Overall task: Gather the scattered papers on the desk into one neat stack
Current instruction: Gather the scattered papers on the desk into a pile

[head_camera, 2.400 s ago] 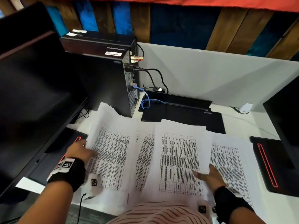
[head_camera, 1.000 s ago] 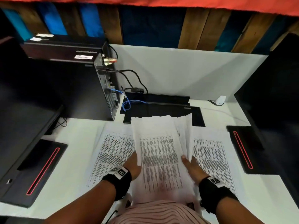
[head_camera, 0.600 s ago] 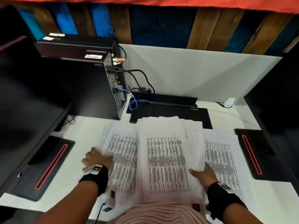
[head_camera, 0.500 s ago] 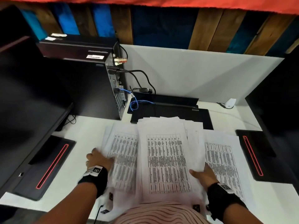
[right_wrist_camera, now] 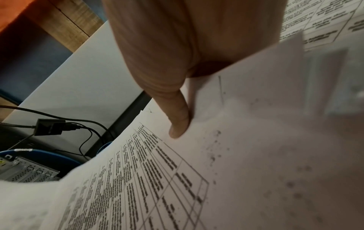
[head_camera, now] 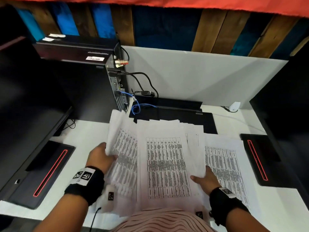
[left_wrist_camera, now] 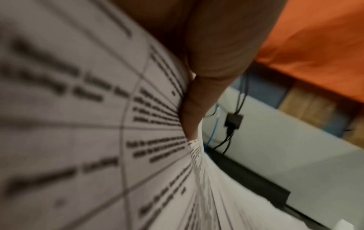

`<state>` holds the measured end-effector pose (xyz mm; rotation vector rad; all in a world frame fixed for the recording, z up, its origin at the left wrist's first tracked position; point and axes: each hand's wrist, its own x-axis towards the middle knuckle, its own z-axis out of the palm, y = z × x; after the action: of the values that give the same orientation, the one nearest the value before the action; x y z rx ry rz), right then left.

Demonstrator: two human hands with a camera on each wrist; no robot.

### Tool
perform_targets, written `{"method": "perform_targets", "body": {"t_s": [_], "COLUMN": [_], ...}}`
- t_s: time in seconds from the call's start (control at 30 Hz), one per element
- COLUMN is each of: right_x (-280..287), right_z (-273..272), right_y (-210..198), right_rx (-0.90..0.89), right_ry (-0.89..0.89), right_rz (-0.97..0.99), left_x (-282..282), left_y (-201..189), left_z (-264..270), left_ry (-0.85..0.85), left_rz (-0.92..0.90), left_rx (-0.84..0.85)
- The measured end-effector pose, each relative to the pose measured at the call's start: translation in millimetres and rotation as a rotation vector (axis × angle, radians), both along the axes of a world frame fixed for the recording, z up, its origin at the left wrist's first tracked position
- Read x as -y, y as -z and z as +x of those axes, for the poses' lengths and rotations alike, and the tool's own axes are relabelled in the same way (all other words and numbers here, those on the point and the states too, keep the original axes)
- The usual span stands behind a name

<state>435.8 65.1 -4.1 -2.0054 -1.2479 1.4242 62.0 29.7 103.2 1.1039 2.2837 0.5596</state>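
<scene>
Papers partly gathered on tabletop [head_camera: 87, 133].
Left hand [head_camera: 98, 156] grips lifted sheaf [head_camera: 122, 139] left of centre pile [head_camera: 167, 164]; right hand [head_camera: 204, 180] pinches that pile's right edge.

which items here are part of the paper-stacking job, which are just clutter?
Job: left sheaf, held by left hand; middle pile, held by right hand; right sheets.
Clutter: PC tower, laptop, blue cable.

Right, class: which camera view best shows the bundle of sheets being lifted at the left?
The head view: the left hand lifts the left bundle beside the middle pile, its whole outline visible. The left wrist view shows only blurred print and fanned edges of it. In the right wrist view I cannot pick it out.
</scene>
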Motion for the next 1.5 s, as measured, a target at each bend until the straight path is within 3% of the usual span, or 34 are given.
{"method": "perform_targets", "body": {"t_s": [0.2,0.3,0.37,0.47,0.63,0.73,0.8,0.87,0.97,1.03,1.23,1.37,1.5], "right_x": [1,1,1,0,-6,-7,-7,-6,-7,-9,-13,-12,-12], "right_z": [-1,-2,-2,-1,2,4,-1,-10,-22,-23,-7,-15,-23], "right_y": [-1,-4,-5,-7,-4,-8,-17,-26,-23,-16,-1,-5,-10], "right_rx": [-0.012,-0.009,-0.013,-0.047,-0.081,-0.025,0.001,-0.011,-0.018,0.009,0.086,-0.074,-0.181], "right_ry": [0.004,0.005,0.001,0.018,0.056,-0.011,-0.043,-0.065,-0.092,-0.087,0.005,0.035,0.068], "right_rz": [0.028,0.039,0.028,0.012,0.001,0.051,0.068,0.074,0.090,0.078,0.048,0.031,0.026], "left_x": [5,9,4,-16,-35,-27,-21,-19,-22,-25,-18,-20,-24], "left_y": [-128,-173,-180,-149,-32,42,72,79,77,75,71,75,72], "left_z": [10,21,26,30,56,68,75,90,113,112,55,51,40], "left_ry": [0.133,0.150,0.123,0.073,0.062,0.009,0.043,0.081,0.202,0.247,-0.188,-0.157,-0.090], "left_rz": [0.335,0.542,0.635,0.592,0.242,-0.079,-0.265,-0.290,-0.314,-0.342,-0.330,-0.319,-0.386], "left_rx": [-0.228,-0.164,-0.013,0.186,0.319,0.278,0.076,0.017,0.212,0.239,-0.003,0.125,0.080]}}
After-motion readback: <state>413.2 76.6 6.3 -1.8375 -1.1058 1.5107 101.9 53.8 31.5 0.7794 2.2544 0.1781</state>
